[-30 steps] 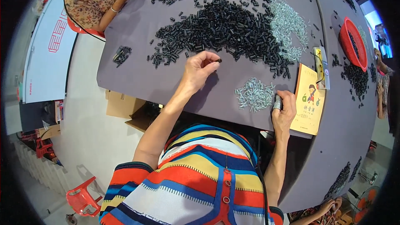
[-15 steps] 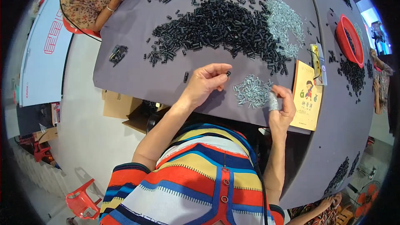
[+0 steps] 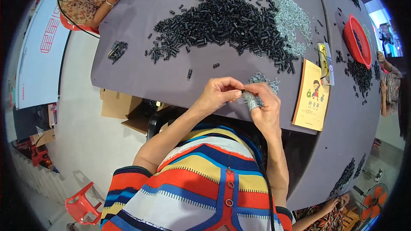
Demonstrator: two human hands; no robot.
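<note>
My left hand (image 3: 220, 96) is closed in a pinch on a small black cylindrical part (image 3: 242, 91) at the table's near edge. My right hand (image 3: 266, 108) meets it there with fingers closed. Whatever they hold is too small to make out. Silvery tape (image 3: 251, 101) wraps one finger of my right hand. Behind that hand lies a small pile of silvery, screw-like metal pieces (image 3: 262, 79), partly hidden by it. Two loose black parts lie beyond my left hand, one cylinder (image 3: 189, 73) upright in view and another (image 3: 216, 65) lying crosswise.
A big heap of black cylinders (image 3: 222, 21) spreads beyond my hands, beside a silvery heap (image 3: 293, 21). A yellow booklet (image 3: 311, 98) lies right, near a red basket (image 3: 351, 34). Small dark items (image 3: 117, 51) rest at the left. Other people sit around the table (image 3: 141, 72).
My right hand has left the small silvery pile and moved left to meet my left hand. The left hand has come slightly nearer me. A loose black part now shows beyond it.
</note>
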